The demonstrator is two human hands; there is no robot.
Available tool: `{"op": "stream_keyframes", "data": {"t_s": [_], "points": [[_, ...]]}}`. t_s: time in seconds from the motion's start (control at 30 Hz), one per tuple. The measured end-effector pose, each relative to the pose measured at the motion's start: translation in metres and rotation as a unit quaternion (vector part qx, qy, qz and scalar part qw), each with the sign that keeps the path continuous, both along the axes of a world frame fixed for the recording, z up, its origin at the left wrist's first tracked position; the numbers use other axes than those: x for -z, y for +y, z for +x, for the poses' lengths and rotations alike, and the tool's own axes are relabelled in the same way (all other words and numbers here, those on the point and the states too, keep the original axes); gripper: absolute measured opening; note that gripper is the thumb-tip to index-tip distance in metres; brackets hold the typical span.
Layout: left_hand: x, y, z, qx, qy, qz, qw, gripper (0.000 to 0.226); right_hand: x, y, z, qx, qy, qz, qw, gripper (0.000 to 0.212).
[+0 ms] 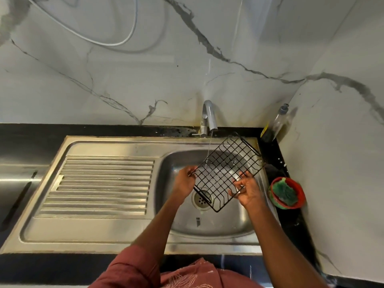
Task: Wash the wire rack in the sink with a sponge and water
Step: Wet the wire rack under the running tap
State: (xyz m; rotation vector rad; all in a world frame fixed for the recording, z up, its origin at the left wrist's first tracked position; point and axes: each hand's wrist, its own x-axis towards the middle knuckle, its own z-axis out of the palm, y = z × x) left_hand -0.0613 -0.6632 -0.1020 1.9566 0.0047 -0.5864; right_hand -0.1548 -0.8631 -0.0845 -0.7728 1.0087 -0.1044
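The black wire grid rack (226,169) is held tilted over the stainless steel sink basin (239,217), above the round drain (202,199), with a thin stream of water (209,150) from the chrome tap (209,115) falling onto its upper left part. The left hand (185,180) grips the rack's left corner, fingers curled round the wire; the right hand (248,189) holds the lower right edge, fingers hooked through the grid. This looks like a wetting or rinsing step: no sponge is in either hand. The green sponge (285,192) sits in a red round bowl (299,196) on the black table (291,221), just right of the basin.

If scrubbing is still due, the next move would call for the right hand to let go and reach right to the sponge while the left keeps the rack steady over the basin.

Room is tight on the right: the rack's far corner overhangs the basin rim, near the marble-patterned side wall (332,163) and a clear soap bottle (276,123) in the corner. The ribbed steel drainboard (104,183) to the left offers a broad surface for setting the rack down.
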Motion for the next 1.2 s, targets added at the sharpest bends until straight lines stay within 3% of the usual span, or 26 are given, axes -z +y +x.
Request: {"op": "stream_keyframes", "data": {"t_s": [0.17, 0.23, 0.33, 0.53, 0.73, 0.83, 0.97, 1.2], "points": [[0.007, -0.002, 0.006, 0.003, 0.089, -0.038, 0.995, 0.022, -0.013, -0.008, 0.016, 0.022, 0.017, -0.096, 0.995, 0.058], [0.002, -0.002, 0.012, -0.029, 0.075, -0.033, 0.996, 0.014, -0.016, -0.007, 0.018, 0.018, 0.020, -0.125, 0.992, 0.060], [-0.008, -0.004, 0.030, -0.098, 0.078, -0.073, 0.989, 0.026, -0.020, -0.001, 0.014, 0.008, 0.019, -0.140, 0.990, 0.058], [-0.041, -0.020, 0.082, -0.179, 0.165, -0.296, 0.924, 0.044, -0.002, 0.001, 0.003, -0.029, 0.050, -0.032, 0.998, 0.048], [-0.057, -0.033, 0.112, -0.115, 0.192, -0.273, 0.936, 0.054, 0.004, -0.001, 0.007, -0.056, 0.068, 0.029, 0.996, 0.017], [-0.057, -0.040, 0.123, -0.104, 0.201, -0.282, 0.932, 0.070, -0.002, -0.004, 0.013, -0.075, 0.072, 0.015, 0.994, 0.040], [-0.054, -0.049, 0.130, -0.093, 0.232, -0.305, 0.919, 0.057, 0.000, -0.006, 0.013, -0.076, 0.080, 0.034, 0.993, 0.065], [-0.041, -0.046, 0.135, -0.123, 0.253, -0.350, 0.894, 0.063, -0.001, -0.010, 0.004, -0.031, 0.028, 0.100, 0.994, 0.056]]}}
